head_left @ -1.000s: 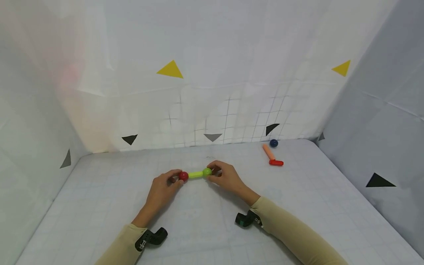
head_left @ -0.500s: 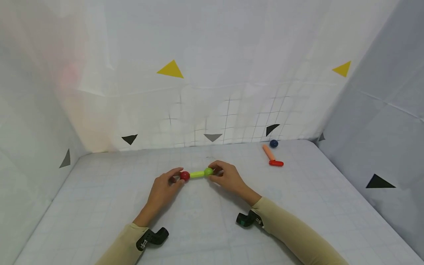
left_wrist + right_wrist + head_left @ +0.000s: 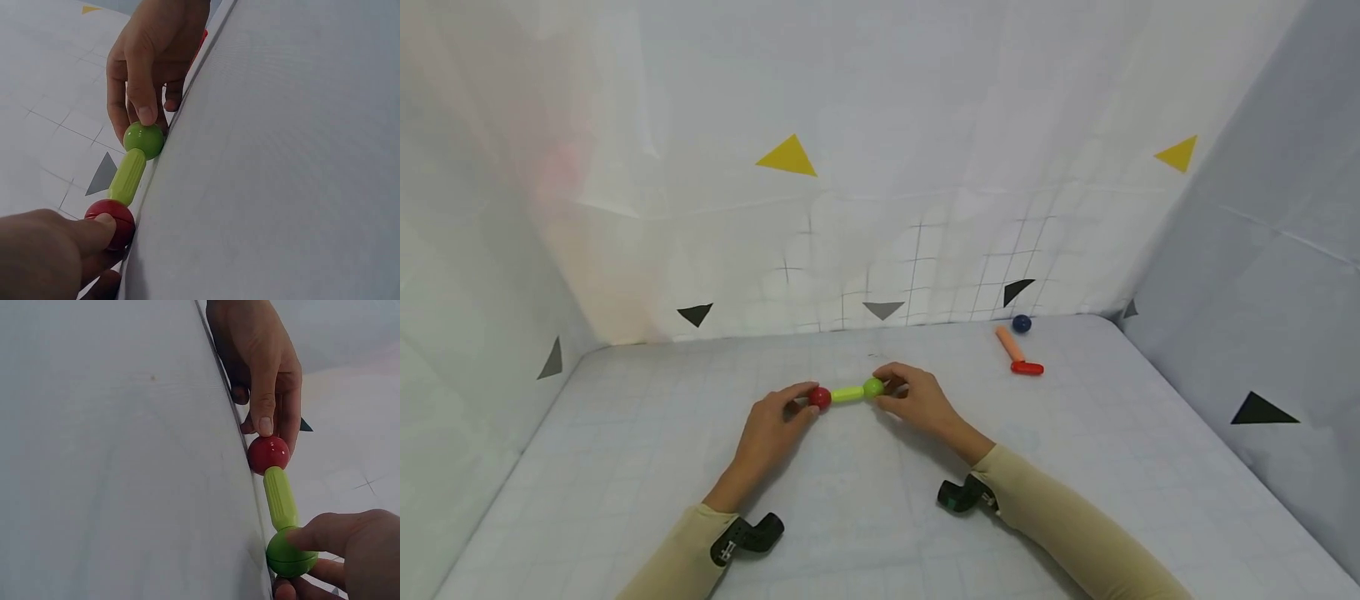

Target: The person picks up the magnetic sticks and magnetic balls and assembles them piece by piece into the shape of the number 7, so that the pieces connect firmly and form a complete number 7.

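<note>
"What do your hands hold?"

"My left hand (image 3: 771,427) pinches a red ball (image 3: 822,398) between thumb and fingers; my right hand (image 3: 922,410) pinches a green ball (image 3: 873,387) likewise. Both grips are thus clamped, one upon each ball."

"And between the balls?"

"A yellow-green rod (image 3: 848,394), ribbed lengthwise, spans from one to the other. Its ends meet both balls; how deeply they are seated I cannot tell."

"Where is this piece situated?"

"Near the middle of the white table (image 3: 850,508), toward its far half, running roughly from left to right in front of me. The red ball forms its left end, the green ball its right. Whether the rod itself touches the table I cannot tell."

"Which other parts are present?"

"To the right of my right hand and farther back, well apart from it, lie three: a dark blue ball (image 3: 1022,324) near the table's far edge; an orange rod (image 3: 1009,343) just nearer to me; and a short red rod (image 3: 1027,368) at the orange rod's near end. Whether those two rods touch is too small to tell."

"And the surroundings?"

"Beyond the table rises a white back wall (image 3: 925,100), marked with yellow, black and grey triangles. Beige sleeves (image 3: 1067,517) cover my forearms."
</note>
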Available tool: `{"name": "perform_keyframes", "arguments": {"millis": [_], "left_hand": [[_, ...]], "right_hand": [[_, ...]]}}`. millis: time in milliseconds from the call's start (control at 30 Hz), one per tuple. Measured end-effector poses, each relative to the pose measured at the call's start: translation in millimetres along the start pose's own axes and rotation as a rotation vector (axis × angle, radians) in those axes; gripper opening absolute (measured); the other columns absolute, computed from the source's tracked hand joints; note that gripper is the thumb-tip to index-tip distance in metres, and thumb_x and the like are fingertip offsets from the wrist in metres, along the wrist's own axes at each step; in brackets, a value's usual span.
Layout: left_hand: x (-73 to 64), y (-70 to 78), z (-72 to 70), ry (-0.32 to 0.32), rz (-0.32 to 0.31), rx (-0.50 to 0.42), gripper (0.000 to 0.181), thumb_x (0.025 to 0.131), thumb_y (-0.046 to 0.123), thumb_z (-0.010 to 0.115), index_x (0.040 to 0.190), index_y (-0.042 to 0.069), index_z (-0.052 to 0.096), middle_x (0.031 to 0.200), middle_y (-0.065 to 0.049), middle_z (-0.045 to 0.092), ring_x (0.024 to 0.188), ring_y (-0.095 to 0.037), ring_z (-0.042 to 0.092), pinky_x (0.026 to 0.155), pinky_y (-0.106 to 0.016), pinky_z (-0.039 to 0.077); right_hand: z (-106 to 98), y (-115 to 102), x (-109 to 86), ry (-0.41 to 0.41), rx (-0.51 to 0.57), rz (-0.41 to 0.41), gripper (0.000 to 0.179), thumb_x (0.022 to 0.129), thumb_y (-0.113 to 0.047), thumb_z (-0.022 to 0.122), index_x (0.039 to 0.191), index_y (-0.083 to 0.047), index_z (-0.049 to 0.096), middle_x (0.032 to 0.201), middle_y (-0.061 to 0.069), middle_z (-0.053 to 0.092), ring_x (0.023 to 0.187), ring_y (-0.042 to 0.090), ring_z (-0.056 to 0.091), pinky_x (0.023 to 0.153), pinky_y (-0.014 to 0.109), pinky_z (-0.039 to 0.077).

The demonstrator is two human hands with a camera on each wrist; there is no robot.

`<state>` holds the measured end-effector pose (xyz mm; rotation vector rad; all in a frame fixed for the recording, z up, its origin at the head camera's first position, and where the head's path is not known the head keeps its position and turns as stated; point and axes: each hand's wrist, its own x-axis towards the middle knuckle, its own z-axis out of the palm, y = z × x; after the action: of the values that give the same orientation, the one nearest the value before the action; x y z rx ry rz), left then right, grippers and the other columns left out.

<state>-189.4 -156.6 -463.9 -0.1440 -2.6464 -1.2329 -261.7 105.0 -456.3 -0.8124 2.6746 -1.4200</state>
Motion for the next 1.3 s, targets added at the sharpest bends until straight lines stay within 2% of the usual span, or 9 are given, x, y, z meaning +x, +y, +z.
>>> {"name": "perform_keyframes", "arguments": {"millis": [200, 533, 633, 733, 833, 933, 1300], "left_hand": [[1.1, -1.3, -2.2, -0.003, -0.01, 0.003, 0.04, 0.096, 0.017, 0.076, 0.136, 0.017, 0.071, 0.109, -0.005, 0.072, 0.092, -0.022, 0.057, 0.075, -0.038, 0.043], [-0.5, -1.5, -3.0, -0.014, -0.04, -0.001, 0.04, 0.096, 0.016, 0.076, 0.136, 0.018, 0.071, 0.114, -0.004, 0.072, 0.094, -0.022, 0.057, 0.078, -0.039, 0.043], [-0.6, -1.7, -3.2, -0.009, -0.034, -0.011, 0.04, 0.096, 0.016, 0.077, 0.135, 0.018, 0.071, 0.115, -0.005, 0.071, 0.1, -0.023, 0.057, 0.083, -0.041, 0.046], [-1.1, -2.0, -3.7, -0.01, -0.022, -0.032, 0.04, 0.096, 0.016, 0.077, 0.135, 0.016, 0.071, 0.122, -0.007, 0.07, 0.112, -0.026, 0.057, 0.094, -0.048, 0.047], [-1.2, -3.6, -3.8, -0.005, 0.003, -0.052, 0.04, 0.096, 0.013, 0.077, 0.135, 0.014, 0.07, 0.132, -0.009, 0.067, 0.126, -0.03, 0.055, 0.106, -0.054, 0.043], [-1.8, -4.1, -4.1, -0.001, 0.024, -0.067, 0.04, 0.095, 0.011, 0.077, 0.135, 0.013, 0.07, 0.14, -0.009, 0.064, 0.136, -0.031, 0.051, 0.111, -0.055, 0.038], [-3.4, -1.3, -3.5, 0.008, 0.017, -0.049, 0.04, 0.095, 0.013, 0.077, 0.134, 0.013, 0.071, 0.135, -0.01, 0.067, 0.133, -0.031, 0.056, 0.11, -0.054, 0.04]], "right_hand": [[-13.0, 0.8, 0.2, 0.001, -0.005, 0.002, 0.037, 0.093, -0.011, 0.077, 0.128, -0.003, 0.068, 0.119, 0.007, 0.071, 0.104, 0.022, 0.067, 0.087, 0.04, 0.056], [-49.5, 11.8, -8.5, 0.087, -0.078, 0.006, 0.03, 0.094, -0.01, 0.077, 0.122, -0.001, 0.071, 0.118, 0.013, 0.072, 0.102, 0.027, 0.069, 0.084, 0.045, 0.057], [-59.8, 14.6, -9.8, 0.117, -0.117, 0.022, 0.029, 0.094, -0.01, 0.077, 0.122, -0.002, 0.071, 0.117, 0.013, 0.073, 0.101, 0.026, 0.069, 0.085, 0.047, 0.057], [-67.8, 19.2, -10.9, 0.14, -0.143, 0.037, 0.029, 0.094, -0.01, 0.077, 0.121, -0.003, 0.072, 0.116, 0.013, 0.073, 0.101, 0.025, 0.069, 0.085, 0.047, 0.057], [-72.8, 23.4, -13.0, 0.154, -0.147, 0.044, 0.028, 0.095, -0.011, 0.077, 0.121, -0.003, 0.073, 0.115, 0.013, 0.074, 0.101, 0.025, 0.069, 0.086, 0.048, 0.057], [-75.7, 26.0, -13.9, 0.171, -0.143, 0.048, 0.027, 0.095, -0.012, 0.078, 0.12, -0.003, 0.073, 0.113, 0.013, 0.074, 0.101, 0.026, 0.068, 0.086, 0.049, 0.057], [-83.4, 28.6, -16.3, 0.193, -0.146, 0.066, 0.027, 0.095, -0.011, 0.078, 0.119, -0.002, 0.073, 0.113, 0.014, 0.074, 0.103, 0.028, 0.068, 0.087, 0.049, 0.056]]}}
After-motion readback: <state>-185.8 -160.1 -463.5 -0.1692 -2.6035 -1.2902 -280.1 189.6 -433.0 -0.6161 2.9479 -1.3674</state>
